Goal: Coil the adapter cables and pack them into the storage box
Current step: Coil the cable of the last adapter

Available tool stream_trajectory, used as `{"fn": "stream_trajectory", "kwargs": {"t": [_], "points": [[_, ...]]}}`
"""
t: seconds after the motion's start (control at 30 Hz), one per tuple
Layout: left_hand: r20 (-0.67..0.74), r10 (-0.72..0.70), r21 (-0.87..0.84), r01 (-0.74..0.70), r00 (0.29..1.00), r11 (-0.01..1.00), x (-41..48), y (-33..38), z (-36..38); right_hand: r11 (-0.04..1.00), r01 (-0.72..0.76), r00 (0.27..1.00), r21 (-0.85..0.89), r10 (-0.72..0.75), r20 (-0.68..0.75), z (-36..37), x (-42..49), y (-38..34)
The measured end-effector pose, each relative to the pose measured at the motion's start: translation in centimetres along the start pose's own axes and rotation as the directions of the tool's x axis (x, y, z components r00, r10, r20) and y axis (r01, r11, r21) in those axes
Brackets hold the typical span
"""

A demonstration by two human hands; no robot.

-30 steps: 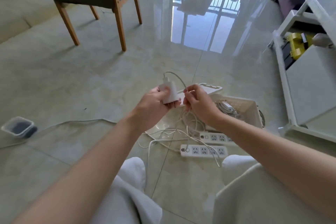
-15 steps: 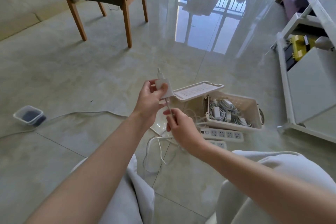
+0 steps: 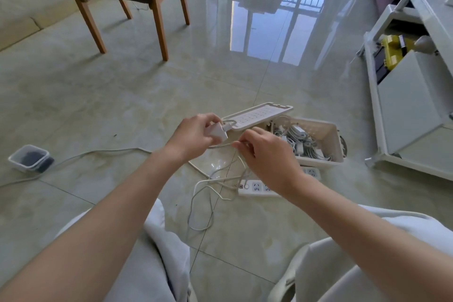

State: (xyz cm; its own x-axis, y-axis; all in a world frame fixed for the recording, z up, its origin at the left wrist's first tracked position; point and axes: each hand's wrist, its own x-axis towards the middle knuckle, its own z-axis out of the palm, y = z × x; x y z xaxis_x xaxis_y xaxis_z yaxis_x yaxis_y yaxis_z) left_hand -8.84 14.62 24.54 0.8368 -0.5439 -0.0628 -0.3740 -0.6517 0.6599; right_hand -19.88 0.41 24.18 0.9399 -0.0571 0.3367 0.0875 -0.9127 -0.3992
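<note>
Two-handed work on one white adapter (image 3: 218,131), seen from the head camera. Gripped in the curled fingers of the left hand (image 3: 193,137) just left of frame centre, plug end toward 3 o'clock. Pinched in the fingertips of the right hand (image 3: 267,154), just beside it at 3 o'clock: the adapter's thin white cable (image 3: 220,146), trailing down in loose, uncoiled loops to the tiled floor at 6 o'clock. Lying among those loops, a white power strip (image 3: 257,187); partly hidden behind the right wrist, a second strip (image 3: 312,173). Standing open at 3 o'clock of the hands, the white storage box (image 3: 321,164), already holding a tangle of other adapters and cables (image 3: 299,140); resting at its 10 o'clock corner, the lid (image 3: 257,115). Judged part done: some sets packed, this cable yet to be wound and boxed. Farther off, a small clear tub (image 3: 30,158) at 9 o'clock and a wooden chair (image 3: 157,7) at 11 o'clock.
</note>
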Motion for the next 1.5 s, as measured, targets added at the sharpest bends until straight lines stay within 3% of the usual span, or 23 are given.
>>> {"fn": "stream_trajectory", "kwargs": {"t": [0.17,0.3,0.4,0.5,0.63,0.8,0.97,1.1,1.3,1.43,1.5], "points": [[0.215,0.063,-0.008,-0.062,0.975,0.998,-0.3,1.2,0.3,0.995,0.015,0.997,0.096,-0.007,-0.081,-0.9,0.3,1.5],[0.322,0.131,-0.180,-0.075,0.938,0.981,-0.5,2.2,-0.2,0.983,-0.009,0.994,0.186,0.029,-0.101,-1.1,0.1,2.2],[0.428,0.149,-0.313,-0.008,0.891,0.950,-0.7,2.5,-0.8,0.923,-0.065,0.994,0.378,0.093,-0.056,-1.7,0.3,2.4],[0.497,0.176,-0.436,0.069,0.849,0.897,-0.5,2.3,-1.1,0.756,-0.243,0.967,0.608,0.234,0.096,-2.3,0.7,2.4],[0.570,0.235,-0.559,0.162,0.787,0.813,-0.5,2.2,-1.3,0.390,-0.383,0.905,0.837,0.341,0.256,-2.6,0.9,2.8],[0.602,0.265,-0.638,0.253,0.754,0.727,-0.5,2.5,-0.9,0.234,-0.399,0.877,0.887,0.380,0.295,-2.1,0.8,2.8],[0.590,0.259,-0.697,0.320,0.765,0.642,-0.2,2.7,-0.3,0.033,-0.513,0.762,0.858,0.478,0.437,-1.0,0.6,2.1],[0.596,0.231,-0.684,0.334,0.769,0.649,0.0,3.0,0.1,0.045,-0.560,0.719,0.828,0.522,0.458,-0.6,0.5,1.7],[0.639,0.178,-0.621,0.364,0.749,0.694,0.1,3.4,0.4,0.261,-0.550,0.724,0.793,0.622,0.297,-0.7,0.8,2.4],[0.689,0.218,-0.602,0.379,0.691,0.703,0.0,3.7,0.1,0.422,-0.558,0.767,0.715,0.590,0.251,-0.3,0.5,2.3],[0.630,0.181,-0.628,0.357,0.755,0.692,0.0,3.9,0.2,0.440,-0.575,0.784,0.690,0.538,0.310,-0.2,0.1,2.2]]}}
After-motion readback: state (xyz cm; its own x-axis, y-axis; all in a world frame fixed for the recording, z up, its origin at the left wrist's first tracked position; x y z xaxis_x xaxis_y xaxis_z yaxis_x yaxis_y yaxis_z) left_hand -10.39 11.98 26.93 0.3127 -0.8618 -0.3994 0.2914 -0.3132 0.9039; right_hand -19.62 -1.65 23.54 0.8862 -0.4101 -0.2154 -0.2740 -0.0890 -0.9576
